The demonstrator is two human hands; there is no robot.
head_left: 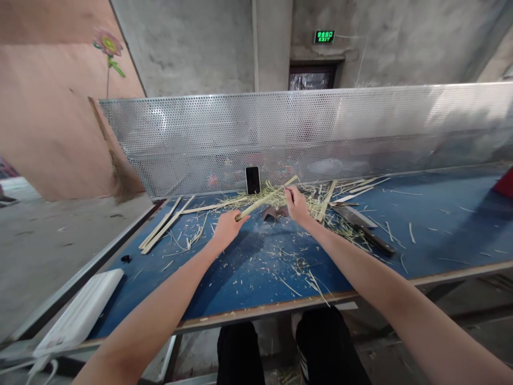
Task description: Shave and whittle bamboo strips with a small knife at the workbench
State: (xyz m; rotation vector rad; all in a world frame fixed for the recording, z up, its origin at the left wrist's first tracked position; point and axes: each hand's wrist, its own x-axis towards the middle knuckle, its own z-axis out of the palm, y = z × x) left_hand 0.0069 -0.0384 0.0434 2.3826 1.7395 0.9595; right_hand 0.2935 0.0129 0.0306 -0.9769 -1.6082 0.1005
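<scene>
My left hand is closed round the near end of a pale green bamboo strip, which slants up and away to the right. Close to the strip's far part, my right hand is closed in a fist with the fingertips at the strip's edge. Whatever it may grip is too small to make out. Below and between the hands lies a bent brown piece that looks like sandpaper. A heap of thin bamboo shavings spreads behind the right hand.
A cleaver with a dark handle lies to the right on the blue tabletop. Cut bamboo strips rest at left. A phone leans against the perforated metal screen. A white power strip sits at the left edge.
</scene>
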